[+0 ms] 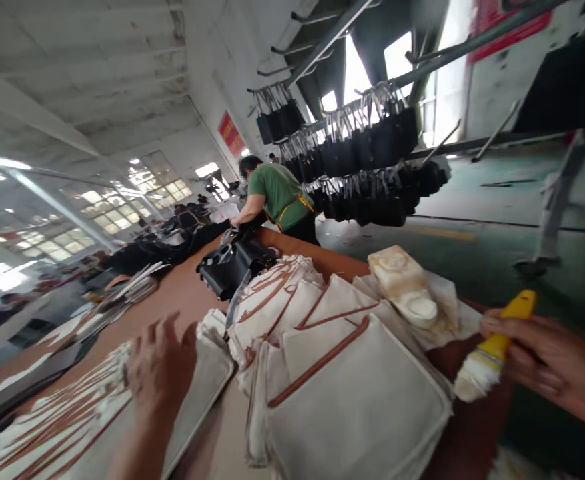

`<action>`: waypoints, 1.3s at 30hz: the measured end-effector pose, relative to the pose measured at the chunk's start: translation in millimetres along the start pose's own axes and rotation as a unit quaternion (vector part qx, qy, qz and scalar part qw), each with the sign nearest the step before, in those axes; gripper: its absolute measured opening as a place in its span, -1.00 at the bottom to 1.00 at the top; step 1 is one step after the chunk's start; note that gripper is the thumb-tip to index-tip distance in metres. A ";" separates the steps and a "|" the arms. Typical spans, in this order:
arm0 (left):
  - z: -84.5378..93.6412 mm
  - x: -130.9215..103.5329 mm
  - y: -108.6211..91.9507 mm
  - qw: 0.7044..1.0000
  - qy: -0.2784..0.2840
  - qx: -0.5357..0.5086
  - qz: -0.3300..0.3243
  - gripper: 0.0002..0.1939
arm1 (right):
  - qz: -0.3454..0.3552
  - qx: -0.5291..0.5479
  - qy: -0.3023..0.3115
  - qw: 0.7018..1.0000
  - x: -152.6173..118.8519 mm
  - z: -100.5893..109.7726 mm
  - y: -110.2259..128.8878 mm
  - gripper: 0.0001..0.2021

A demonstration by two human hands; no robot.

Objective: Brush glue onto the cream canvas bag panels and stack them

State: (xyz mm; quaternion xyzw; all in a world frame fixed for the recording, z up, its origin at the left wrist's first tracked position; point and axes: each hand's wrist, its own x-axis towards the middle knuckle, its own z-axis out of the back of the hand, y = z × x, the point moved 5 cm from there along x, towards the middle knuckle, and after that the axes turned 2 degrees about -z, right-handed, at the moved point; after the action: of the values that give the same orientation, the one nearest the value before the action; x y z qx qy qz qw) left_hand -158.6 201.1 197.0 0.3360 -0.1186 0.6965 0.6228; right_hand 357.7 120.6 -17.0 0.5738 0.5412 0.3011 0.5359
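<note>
The brown bench (172,293) carries a cream pile (357,400) with brown trim. Right of the pile, the right hand (547,360) has its grip closed round a yellow brush (495,350), bristles lowest. Left of the pile, the left hand (165,367) is over a 2nd cream stack (62,427); whether its grip holds any, I cannot tell. Beyond the pile are a stained container (399,280), a black bag (232,263), 1 person (282,197) in green, and hanging bags (367,143) above a greenish floor (492,187).

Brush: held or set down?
Held: the right hand grips the brush by its yellow handle, bristles angled down. Cannot tell whether they touch the cream piece beside them.
</note>
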 end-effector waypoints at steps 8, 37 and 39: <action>-19.6 -91.4 -230.6 0.909 0.250 -0.301 -0.141 -0.73 | 0.082 0.040 0.019 0.996 29.1 15.8 44.3 -0.71; 33.6 -104.3 -257.7 0.864 0.284 -0.411 -0.064 -0.69 | 0.350 -0.312 0.155 0.870 96.9 -8.9 46.7 -0.85; 34.6 -104.0 -256.7 0.851 0.302 -0.429 -0.021 -0.66 | 0.366 -0.320 0.177 0.856 86.1 -3.5 48.4 -0.83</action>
State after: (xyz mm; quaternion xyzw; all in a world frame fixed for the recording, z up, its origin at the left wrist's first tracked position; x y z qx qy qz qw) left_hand 95.4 149.3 93.8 -0.1890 -0.2041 0.6303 0.7248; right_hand 388.9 210.6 9.2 0.4642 0.2516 0.7287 0.4361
